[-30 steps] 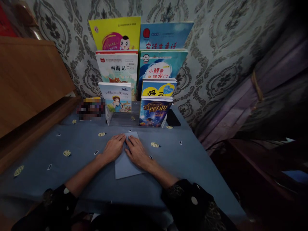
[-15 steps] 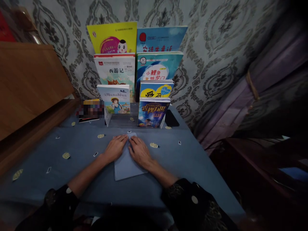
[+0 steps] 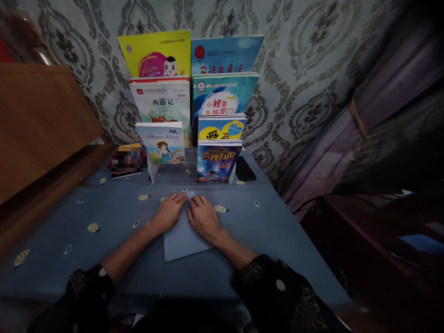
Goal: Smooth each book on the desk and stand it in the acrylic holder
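Observation:
A pale blue-grey sheet of paper point(image 3: 183, 240) lies on the cloth-covered table, its near edge slanting up to the right. My left hand point(image 3: 170, 212) rests palm down on its upper left part, fingers stretched toward the top edge. On the upper right part lies my right hand point(image 3: 204, 217), fingers slightly bent and thumb apart. The fingertips of both hands nearly meet near the sheet's top edge and press on it. Much of the upper sheet is hidden under the hands, so I cannot tell whether it is folded there.
Beyond the hands stands a clear book rack point(image 3: 173, 175) with several picture books, including a dark blue book point(image 3: 218, 162) in front. A black phone point(image 3: 245, 169) lies right of it; a small pile of books point(image 3: 126, 159) lies left. A wooden panel point(image 3: 41, 125) borders the left.
The whole view has shifted slightly, moving the rack and books a little left. Both hands stay on the paper, with the right hand's fingers slightly moved near the top edge.

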### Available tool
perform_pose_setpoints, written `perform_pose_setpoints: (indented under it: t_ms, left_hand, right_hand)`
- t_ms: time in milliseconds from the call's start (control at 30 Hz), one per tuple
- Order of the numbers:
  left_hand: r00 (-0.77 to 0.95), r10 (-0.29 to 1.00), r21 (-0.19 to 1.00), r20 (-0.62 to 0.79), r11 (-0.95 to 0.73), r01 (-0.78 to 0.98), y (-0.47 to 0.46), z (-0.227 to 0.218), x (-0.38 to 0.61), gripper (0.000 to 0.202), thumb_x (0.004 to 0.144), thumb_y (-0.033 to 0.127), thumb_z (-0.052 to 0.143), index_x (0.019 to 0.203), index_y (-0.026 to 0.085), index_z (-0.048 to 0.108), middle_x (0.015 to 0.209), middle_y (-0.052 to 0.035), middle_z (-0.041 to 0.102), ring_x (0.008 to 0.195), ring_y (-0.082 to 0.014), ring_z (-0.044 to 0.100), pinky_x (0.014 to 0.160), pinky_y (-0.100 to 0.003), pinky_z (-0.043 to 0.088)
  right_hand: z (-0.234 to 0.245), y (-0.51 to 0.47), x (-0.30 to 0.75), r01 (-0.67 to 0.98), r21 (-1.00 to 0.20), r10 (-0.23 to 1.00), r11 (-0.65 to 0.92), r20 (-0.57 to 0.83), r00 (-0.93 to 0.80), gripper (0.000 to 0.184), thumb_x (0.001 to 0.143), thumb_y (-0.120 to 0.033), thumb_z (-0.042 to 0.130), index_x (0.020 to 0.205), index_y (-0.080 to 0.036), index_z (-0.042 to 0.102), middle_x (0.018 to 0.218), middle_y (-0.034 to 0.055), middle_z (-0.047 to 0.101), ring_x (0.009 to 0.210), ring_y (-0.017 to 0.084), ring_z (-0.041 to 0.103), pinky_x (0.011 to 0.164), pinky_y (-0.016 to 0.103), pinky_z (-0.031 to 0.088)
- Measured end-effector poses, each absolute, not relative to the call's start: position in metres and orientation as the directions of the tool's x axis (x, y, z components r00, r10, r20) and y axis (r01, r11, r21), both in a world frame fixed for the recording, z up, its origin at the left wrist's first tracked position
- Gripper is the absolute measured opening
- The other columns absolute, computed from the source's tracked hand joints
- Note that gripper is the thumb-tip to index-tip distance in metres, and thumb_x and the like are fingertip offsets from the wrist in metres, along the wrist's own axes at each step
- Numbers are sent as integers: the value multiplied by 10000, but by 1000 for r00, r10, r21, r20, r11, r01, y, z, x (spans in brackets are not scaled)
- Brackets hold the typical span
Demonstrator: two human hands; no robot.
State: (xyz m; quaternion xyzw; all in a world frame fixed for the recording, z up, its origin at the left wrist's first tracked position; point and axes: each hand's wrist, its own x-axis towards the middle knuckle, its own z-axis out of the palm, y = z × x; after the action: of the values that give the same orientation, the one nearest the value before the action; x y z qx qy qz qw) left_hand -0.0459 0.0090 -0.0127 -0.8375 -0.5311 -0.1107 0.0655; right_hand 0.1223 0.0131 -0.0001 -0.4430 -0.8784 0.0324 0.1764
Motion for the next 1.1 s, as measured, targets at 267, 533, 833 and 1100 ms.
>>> perform_pose_setpoints:
  t_ms: [267, 533, 833, 1100]
  left_hand:
    - [427, 871, -7, 243, -438, 899, 22, -16, -37, 456, 878, 55, 435, 1309, 125, 562, 1356, -139, 593, 1200, -260, 554, 1021, -426, 438]
    - [482, 844, 69, 235, -509, 858, 31, -20, -40, 488, 889, 58, 448, 1361, 147, 531, 1384, -113, 579, 1251, -256, 522, 1045, -421, 416]
    - [491, 832, 110, 257, -530, 841, 41, -19, -35, 494, 887, 46, 427, 1350, 174, 542, 1365, -101, 592, 1167, -248, 545, 970, -431, 457]
    - [557, 771, 122, 309, -613, 781, 33, -18, -38, 437, 909, 54, 432, 1293, 189, 594, 1347, -81, 617, 1214, -227, 560, 1032, -429, 436]
  right_hand:
    - [-6, 19, 125, 739, -241, 772, 629, 305, -558, 296, 950, -204, 478, 1188, -124, 634, 1175, 143, 643, 1086, 287, 521, 947, 427, 487]
    - [-8, 32, 137, 654, -361, 747, 665, 348, -567, 278, 937, -142, 472, 1133, -148, 668, 1099, 102, 683, 1021, 227, 576, 987, 391, 451]
    - [-15, 44, 143, 595, -382, 707, 707, 368, -604, 225, 921, -111, 500, 1045, -157, 682, 1024, 89, 687, 986, 213, 598, 947, 373, 468]
    - [-10, 31, 155, 610, -411, 734, 678, 331, -593, 237, 921, -132, 509, 1075, -159, 687, 1103, 97, 686, 1038, 222, 602, 965, 378, 475]
